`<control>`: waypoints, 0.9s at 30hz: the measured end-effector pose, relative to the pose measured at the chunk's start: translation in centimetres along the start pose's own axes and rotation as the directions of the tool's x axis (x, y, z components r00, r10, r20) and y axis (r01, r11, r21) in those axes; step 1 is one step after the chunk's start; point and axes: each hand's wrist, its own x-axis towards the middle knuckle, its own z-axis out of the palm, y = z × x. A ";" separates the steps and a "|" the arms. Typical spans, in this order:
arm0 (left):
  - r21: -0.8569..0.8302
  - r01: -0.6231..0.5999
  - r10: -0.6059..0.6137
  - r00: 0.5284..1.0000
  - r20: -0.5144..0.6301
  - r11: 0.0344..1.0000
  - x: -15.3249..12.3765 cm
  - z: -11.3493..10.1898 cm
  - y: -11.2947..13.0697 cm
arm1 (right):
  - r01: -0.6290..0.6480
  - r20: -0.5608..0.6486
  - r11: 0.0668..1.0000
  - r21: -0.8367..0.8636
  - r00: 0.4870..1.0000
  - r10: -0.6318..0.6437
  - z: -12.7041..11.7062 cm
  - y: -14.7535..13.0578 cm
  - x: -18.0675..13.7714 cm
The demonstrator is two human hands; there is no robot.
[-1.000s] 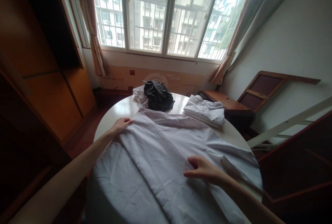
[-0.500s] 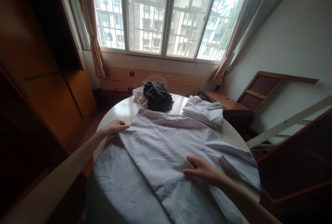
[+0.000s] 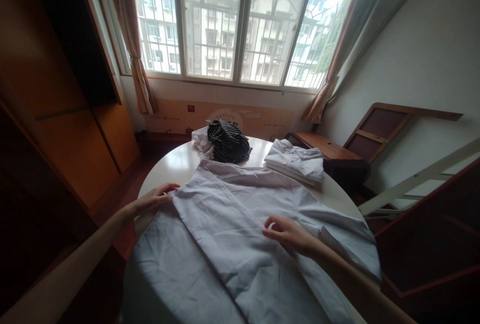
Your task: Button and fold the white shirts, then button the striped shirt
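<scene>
A white shirt lies spread over the round white table, with one side folded over in a long diagonal edge. My left hand is at the shirt's left folded corner, its fingers stretched out and slightly apart. Over the middle right of the cloth, my right hand has its thumb and fingers curved with a gap between them, and no fabric is visibly pinched there. A sleeve drapes toward the table's right edge.
At the table's far side sits a black striped cloth bundle beside some crumpled white cloth. A stack of folded white garments is at the back right. A wooden cabinet stands beyond the table, below the curtained window.
My left hand has loosened from the shirt's corner and drawn slightly left and down. My right hand has risen a little from the cloth, its fingers more curled. The shirt looks almost the same.
</scene>
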 end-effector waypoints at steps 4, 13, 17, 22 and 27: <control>0.051 -0.024 0.026 0.999 -0.042 0.998 -0.9 0.1 -0.7 | 0.028 -0.062 0.971 0.237 0.998 -0.014 0.3 -0.8 4.8; 0.425 -0.027 0.216 0.889 -0.404 0.905 -0.2 2.1 -1.5 | 0.217 -0.159 0.933 0.286 0.971 -0.177 3.3 -5.7 19.3; 0.558 -0.113 0.374 0.847 -0.379 0.822 -0.6 2.3 -2.0 | 0.273 -0.140 0.946 0.176 0.958 -0.251 4.6 -7.5 22.8; 0.660 -0.113 0.412 0.854 -0.317 0.743 -1.3 2.8 -1.4 | 0.264 -0.146 0.951 0.161 0.959 -0.241 5.3 -7.4 24.4; 0.735 -0.160 0.455 0.863 -0.220 0.659 -1.4 2.8 -0.5 | 0.290 -0.161 0.949 0.119 0.949 -0.270 5.5 -6.9 24.2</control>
